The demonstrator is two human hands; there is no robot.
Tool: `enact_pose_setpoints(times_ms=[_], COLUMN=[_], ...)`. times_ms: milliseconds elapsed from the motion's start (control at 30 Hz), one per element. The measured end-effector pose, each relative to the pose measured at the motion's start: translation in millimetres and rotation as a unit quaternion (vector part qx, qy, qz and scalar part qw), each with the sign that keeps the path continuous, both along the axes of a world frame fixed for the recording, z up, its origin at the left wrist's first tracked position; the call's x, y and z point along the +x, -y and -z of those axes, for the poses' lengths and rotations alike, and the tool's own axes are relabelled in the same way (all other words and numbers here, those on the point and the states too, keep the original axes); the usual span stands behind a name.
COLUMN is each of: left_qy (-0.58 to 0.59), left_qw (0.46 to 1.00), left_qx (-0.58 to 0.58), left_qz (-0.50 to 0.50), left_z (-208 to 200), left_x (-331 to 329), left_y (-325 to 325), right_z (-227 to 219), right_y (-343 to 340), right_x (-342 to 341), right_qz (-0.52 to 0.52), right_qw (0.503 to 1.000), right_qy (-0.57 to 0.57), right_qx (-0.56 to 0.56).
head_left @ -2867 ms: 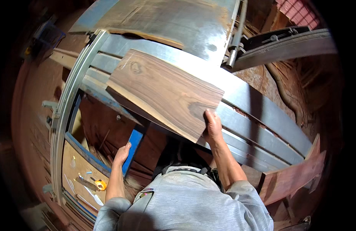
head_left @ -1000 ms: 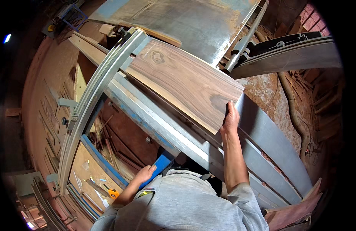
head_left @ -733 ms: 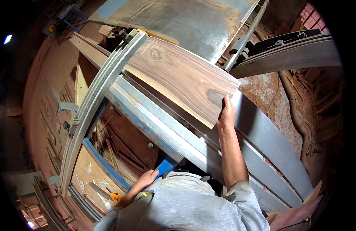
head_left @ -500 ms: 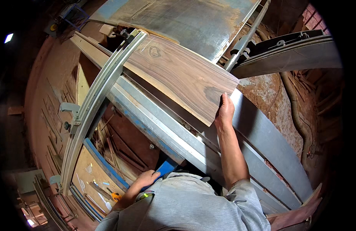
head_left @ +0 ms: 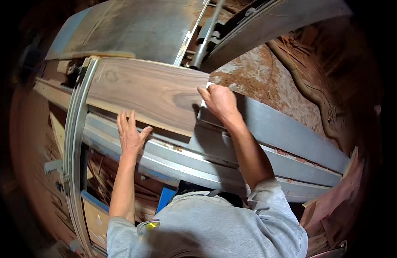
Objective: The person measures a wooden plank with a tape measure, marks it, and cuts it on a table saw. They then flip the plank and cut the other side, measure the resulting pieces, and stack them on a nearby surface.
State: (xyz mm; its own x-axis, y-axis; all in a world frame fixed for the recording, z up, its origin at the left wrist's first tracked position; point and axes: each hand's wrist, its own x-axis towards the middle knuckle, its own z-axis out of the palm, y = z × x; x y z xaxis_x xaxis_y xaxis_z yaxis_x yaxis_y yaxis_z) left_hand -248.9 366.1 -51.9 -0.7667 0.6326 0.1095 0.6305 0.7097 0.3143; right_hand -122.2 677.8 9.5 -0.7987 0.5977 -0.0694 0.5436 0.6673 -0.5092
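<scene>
A wooden board (head_left: 142,88) with dark wavy grain lies across the metal saw table, its far left end against a long aluminium fence (head_left: 80,103). My left hand (head_left: 131,135) is open, fingers spread, at the board's near edge. At the board's right end is my right hand (head_left: 223,102), its fingers curled and its thumb over the end. The undersides of the right fingers are hidden.
Grey metal table rails (head_left: 288,127) run to the right, with reddish sawdust in their slots. Behind the board lies a wide metal panel (head_left: 134,32). A metal arm (head_left: 267,30) with a pipe (head_left: 207,38) reaches over at upper right. A hose (head_left: 301,79) lies on the dusty floor.
My left hand has left the blue part near my body and come up to the board's near edge. My right hand has shifted round the board's right end. The view has turned.
</scene>
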Motion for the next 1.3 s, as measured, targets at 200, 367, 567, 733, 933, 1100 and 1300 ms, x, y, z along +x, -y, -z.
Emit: enact_pose_setpoints(times_ms=[200, 367, 567, 733, 933, 1100, 1300], left_qy=[-0.037, 0.024, 0.072, 0.059, 0.048, 0.049, 0.034], left_qw=[0.999, 0.994, 0.990, 0.992, 0.993, 0.992, 0.993], left_qx=[0.036, 0.060, 0.038, 0.045, 0.034, 0.018, 0.036], left_qz=[-0.017, -0.085, -0.114, -0.104, -0.103, -0.110, -0.110], left_z=[41, 44, 27, 29, 34, 35, 37], left_x=[0, 3, 4, 3, 2, 5, 4], left_y=[-2, -5, -11, -7, -4, -4, -5], right_z=[56, 67, 70, 74, 86, 86, 82], right_y=[-36, -72, -77, -79, -77, -77, -72], right_x=[8, -29, -39, -34, -33, -32, -39], right_qz=[0.090, 0.005, -0.028, -0.059, -0.035, -0.023, -0.019], right_qw=[0.946, 0.960, 0.950, 0.932, 0.929, 0.946, 0.963], right_qy=[-0.289, -0.186, -0.141, -0.162, -0.168, -0.147, -0.133], right_qx=[-0.116, -0.211, -0.278, -0.319, -0.328, -0.289, -0.235])
